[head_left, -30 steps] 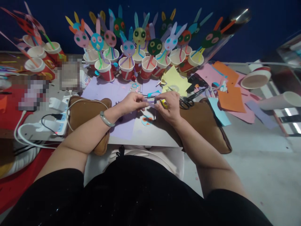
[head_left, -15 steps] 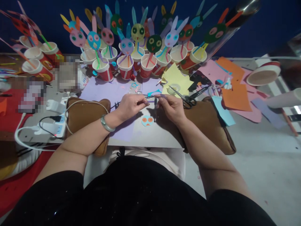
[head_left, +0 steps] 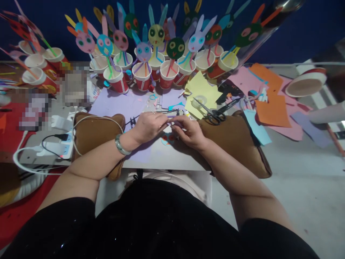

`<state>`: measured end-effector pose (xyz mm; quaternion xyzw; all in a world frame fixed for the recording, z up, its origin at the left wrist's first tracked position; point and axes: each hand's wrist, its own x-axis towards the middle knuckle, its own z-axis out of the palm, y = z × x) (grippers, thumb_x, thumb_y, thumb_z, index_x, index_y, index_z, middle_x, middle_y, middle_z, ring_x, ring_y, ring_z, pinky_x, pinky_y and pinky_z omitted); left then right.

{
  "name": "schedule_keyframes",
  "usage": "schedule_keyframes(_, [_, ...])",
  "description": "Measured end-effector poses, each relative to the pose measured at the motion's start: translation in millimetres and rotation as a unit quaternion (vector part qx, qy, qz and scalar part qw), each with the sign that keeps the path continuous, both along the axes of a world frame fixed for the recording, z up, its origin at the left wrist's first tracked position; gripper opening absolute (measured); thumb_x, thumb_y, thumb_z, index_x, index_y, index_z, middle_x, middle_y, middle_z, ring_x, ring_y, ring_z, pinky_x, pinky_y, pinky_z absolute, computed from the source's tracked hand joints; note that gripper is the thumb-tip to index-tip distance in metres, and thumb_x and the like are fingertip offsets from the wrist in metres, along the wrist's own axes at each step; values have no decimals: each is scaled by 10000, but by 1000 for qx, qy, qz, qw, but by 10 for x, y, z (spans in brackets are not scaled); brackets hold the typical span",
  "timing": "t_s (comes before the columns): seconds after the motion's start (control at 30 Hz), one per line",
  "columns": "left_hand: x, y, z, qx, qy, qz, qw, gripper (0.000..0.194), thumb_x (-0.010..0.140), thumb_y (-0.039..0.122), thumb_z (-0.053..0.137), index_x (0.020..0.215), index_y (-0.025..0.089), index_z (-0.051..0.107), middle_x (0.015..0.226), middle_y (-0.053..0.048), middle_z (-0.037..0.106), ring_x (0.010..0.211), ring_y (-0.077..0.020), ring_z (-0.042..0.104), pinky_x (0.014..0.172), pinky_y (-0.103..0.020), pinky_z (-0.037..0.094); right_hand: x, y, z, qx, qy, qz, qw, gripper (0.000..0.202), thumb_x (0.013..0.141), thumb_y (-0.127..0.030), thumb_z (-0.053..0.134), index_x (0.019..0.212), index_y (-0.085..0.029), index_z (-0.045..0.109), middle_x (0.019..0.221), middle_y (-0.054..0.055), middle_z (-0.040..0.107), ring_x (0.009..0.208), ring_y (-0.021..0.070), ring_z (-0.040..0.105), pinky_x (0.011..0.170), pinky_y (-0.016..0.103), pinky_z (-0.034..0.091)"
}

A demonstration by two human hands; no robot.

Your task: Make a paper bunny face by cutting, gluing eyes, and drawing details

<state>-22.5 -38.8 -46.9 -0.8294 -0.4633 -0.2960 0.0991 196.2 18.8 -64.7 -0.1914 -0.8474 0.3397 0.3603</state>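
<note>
Fingers (head_left: pixel 181 119) pinched, thin purple strip (head_left: pixel 171 116) between them.

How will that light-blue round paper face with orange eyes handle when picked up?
The light-blue paper face looks thin, so probably light and bendy. Lying flat on the pale table, it may slide rather than roll.

Pale worktop (head_left: pixel 183 160), crowded along its far edge
Paper cups (head_left: pixel 167 82) line the far edge, purple paper (head_left: pixel 113 102) and yellow paper (head_left: pixel 198 84) before them; a blue paper face (head_left: pixel 167 140) lies toward the near edge. Two brown cushions (head_left: pixel 93 133) overhang that edge, with a power strip (head_left: pixel 68 146) to their left and pink paper (head_left: pixel 295 133) toward the right.
</note>
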Motion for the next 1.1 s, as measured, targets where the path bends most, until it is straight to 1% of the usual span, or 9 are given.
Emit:
schedule_keyframes(0.1, [23,-14,10,-34,-54,-19,998,392,1076,381,545,783,176,702,695,-47,728,616,-161,644,592,-299,385,-16,10,-32,11,9,3,1000,183,1098,-383,526,1100,-245,647,794,3,682,628,137,607,611,270,480])
schedule_keyframes(0.17, [39,-16,30,-106,-115,-23,987,317,1030,371,617,806,176,727,715,-36,738,627,-148,634,607,-285,396,-24,11,-34,6,18,0,1000,184,1103,-384,511,1052,-247,623,781,-8,657,616,131,585,605,271,465])
schedule_keyframes(0.3, [62,12,76,-291,-281,-43,913,241,921,394,739,929,159,785,776,-19,766,589,-103,568,582,-245,413,-30,10,-19,-60,43,-25,997,255,1107,-484,495,1029,-252,568,723,-28,599,576,131,544,584,286,454])
schedule_keyframes(0.4, [63,37,84,-342,-328,-64,878,297,934,428,702,928,147,796,758,-23,756,545,-94,527,526,-240,390,-39,8,-21,-130,74,-32,988,304,1085,-564,516,1030,-265,539,695,-37,568,568,144,539,596,312,476])
schedule_keyframes(0.5, [52,32,70,-262,-284,-59,920,296,1002,386,626,914,165,803,743,-29,764,596,-124,618,585,-255,455,-50,5,-33,-167,84,-41,981,340,1055,-617,549,1020,-280,528,692,-33,556,577,158,550,609,334,490])
schedule_keyframes(0.6, [33,1,50,-120,-185,-49,974,302,1064,341,556,992,191,808,940,-74,841,850,-173,775,767,-282,555,-54,0,-42,-177,71,-44,981,394,1040,-680,528,1017,-286,523,705,-27,548,589,169,562,612,352,498])
schedule_keyframes(0.67, [16,-22,42,-49,-114,-31,992,333,1096,333,505,1021,202,802,1018,-84,854,921,-176,801,793,-285,567,-51,-6,-42,-175,67,-44,981,420,1032,-704,521,1031,-284,528,745,-17,559,592,166,566,611,358,502])
schedule_keyframes(0.9, [-36,-63,67,33,4,3,999,303,1094,258,492,1065,224,792,1062,-79,855,849,-168,794,729,-308,536,-51,-42,40,-168,60,-48,983,441,1014,-705,563,1089,-270,577,792,2,594,555,147,545,568,344,495])
schedule_keyframes(1.1, [-36,-61,76,83,29,1,996,287,1076,195,510,1063,212,796,1056,-80,856,819,-169,782,699,-323,518,-80,-20,76,-278,74,-16,957,495,989,-733,605,965,-240,638,584,-64,513,420,97,448,417,263,350])
